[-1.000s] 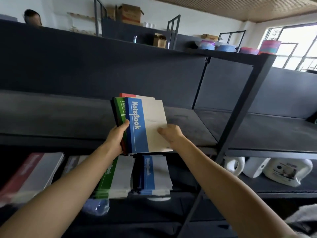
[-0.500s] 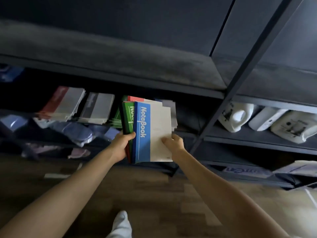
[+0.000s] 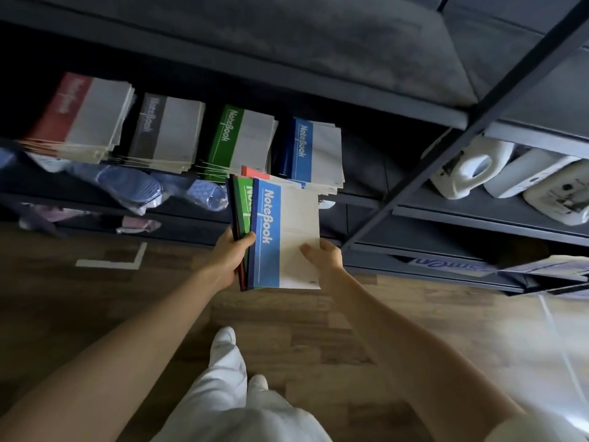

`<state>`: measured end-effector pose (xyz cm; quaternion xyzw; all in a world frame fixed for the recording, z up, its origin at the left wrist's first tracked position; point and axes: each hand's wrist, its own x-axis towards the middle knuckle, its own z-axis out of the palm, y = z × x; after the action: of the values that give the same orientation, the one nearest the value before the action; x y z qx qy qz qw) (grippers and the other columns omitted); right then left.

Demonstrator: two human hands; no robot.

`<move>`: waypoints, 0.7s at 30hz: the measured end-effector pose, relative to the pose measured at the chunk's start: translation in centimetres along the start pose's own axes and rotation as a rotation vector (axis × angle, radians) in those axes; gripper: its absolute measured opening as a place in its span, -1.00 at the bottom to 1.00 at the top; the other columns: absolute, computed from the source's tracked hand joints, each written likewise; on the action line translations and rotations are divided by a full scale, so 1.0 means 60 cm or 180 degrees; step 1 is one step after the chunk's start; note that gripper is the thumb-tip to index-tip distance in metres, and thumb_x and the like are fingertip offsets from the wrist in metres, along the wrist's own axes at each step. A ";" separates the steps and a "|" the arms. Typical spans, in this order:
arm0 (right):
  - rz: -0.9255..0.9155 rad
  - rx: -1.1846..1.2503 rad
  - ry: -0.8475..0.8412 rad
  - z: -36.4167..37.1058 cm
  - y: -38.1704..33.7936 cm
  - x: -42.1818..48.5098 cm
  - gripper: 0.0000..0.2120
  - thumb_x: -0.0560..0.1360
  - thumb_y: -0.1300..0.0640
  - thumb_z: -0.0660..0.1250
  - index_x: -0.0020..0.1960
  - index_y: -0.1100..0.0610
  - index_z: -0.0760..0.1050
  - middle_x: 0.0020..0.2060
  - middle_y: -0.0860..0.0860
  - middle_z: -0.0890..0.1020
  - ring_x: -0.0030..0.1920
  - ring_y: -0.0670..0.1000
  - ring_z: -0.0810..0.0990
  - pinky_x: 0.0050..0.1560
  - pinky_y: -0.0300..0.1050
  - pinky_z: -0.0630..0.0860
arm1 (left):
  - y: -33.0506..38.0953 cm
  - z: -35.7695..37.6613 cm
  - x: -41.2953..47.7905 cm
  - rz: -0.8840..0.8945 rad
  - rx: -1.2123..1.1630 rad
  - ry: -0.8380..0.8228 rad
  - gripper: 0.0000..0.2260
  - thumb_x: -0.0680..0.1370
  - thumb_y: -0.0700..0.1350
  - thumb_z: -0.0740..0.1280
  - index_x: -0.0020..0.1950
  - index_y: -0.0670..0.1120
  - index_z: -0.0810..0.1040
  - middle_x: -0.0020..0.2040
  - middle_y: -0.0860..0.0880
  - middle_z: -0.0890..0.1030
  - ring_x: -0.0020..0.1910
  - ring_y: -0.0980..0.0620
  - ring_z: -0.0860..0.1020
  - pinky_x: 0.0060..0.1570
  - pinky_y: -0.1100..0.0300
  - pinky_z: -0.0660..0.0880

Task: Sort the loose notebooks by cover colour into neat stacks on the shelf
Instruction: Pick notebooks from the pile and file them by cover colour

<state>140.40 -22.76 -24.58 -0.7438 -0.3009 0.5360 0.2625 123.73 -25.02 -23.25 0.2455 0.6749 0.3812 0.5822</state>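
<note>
Left hand (image 3: pixel 229 260) grips the spine edge of the notebook bundle (image 3: pixel 283 237) at frame centre, right hand (image 3: pixel 325 256) pinching its lower right corner (blue band and cream cover on top, green and red peeking behind). Sorted stacks (image 3: pixel 165 132) line the shelf (image 3: pixel 363 167) across the upper left.

The view is dim, and the shelf (image 3: pixel 287 43) recesses sink into deep shadow. Pale daylight from the right glares off the floor (image 3: pixel 541 330). Wide-angle distortion bends straight lines near the edges, and the bottom foreground is soft.
</note>
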 end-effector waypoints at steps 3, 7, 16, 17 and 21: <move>-0.0140 0.0042 -0.0010 0.007 -0.026 0.022 -0.84 0.51 0.25 0.34 0.09 0.14 0.50 -0.14 0.04 0.57 -0.14 0.06 0.54 -0.21 -0.14 0.51 | 0.016 -0.002 0.029 0.0107 -0.0107 -0.0016 -0.87 0.59 -0.20 0.25 0.09 -0.01 0.42 -0.02 0.02 0.55 0.05 -0.02 0.48 0.14 0.06 0.38; -0.0348 0.0089 -0.0062 0.014 -0.066 0.041 -0.79 0.50 0.32 0.31 0.13 0.19 0.45 -0.18 0.00 0.55 -0.17 0.03 0.54 -0.23 -0.15 0.54 | 0.049 -0.014 0.070 0.0245 -0.0209 -0.0074 -0.87 0.58 -0.22 0.25 -0.03 0.02 0.47 -0.10 0.03 0.55 -0.03 0.01 0.50 0.13 0.03 0.39; -0.0232 -0.0433 -0.0242 0.017 -0.100 0.064 -0.90 0.49 0.34 0.34 -0.13 0.21 0.44 -0.27 0.04 0.55 -0.31 -0.04 0.54 -0.44 -0.31 0.52 | 0.081 -0.033 0.141 0.0405 0.0088 -0.0183 -0.94 0.55 -0.10 0.31 -0.02 -0.07 0.47 0.01 -0.15 0.58 0.05 -0.11 0.54 0.12 -0.05 0.43; -0.0343 -0.0690 -0.0195 0.017 -0.103 0.067 -0.87 0.49 0.33 0.32 -0.19 0.18 0.43 -0.32 0.01 0.53 -0.35 -0.07 0.51 -0.49 -0.36 0.45 | 0.080 -0.033 0.144 0.0420 0.0086 -0.0178 -0.94 0.56 -0.09 0.31 -0.03 -0.05 0.47 0.00 -0.15 0.57 0.03 -0.11 0.53 0.11 -0.05 0.42; -0.0593 -0.1042 0.0097 0.011 -0.114 0.094 -0.87 0.48 0.32 0.27 0.01 0.33 0.52 -0.23 0.07 0.56 -0.24 0.02 0.51 -0.34 -0.25 0.41 | 0.082 -0.025 0.145 0.0392 -0.0175 -0.0135 -0.91 0.57 -0.10 0.29 0.06 -0.05 0.47 -0.08 0.00 0.56 -0.06 0.03 0.52 -0.03 0.11 0.41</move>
<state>140.01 -13.97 -23.48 -0.7536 -0.4477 0.4418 0.1910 119.96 -15.73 -24.49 0.2786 0.6352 0.4294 0.5784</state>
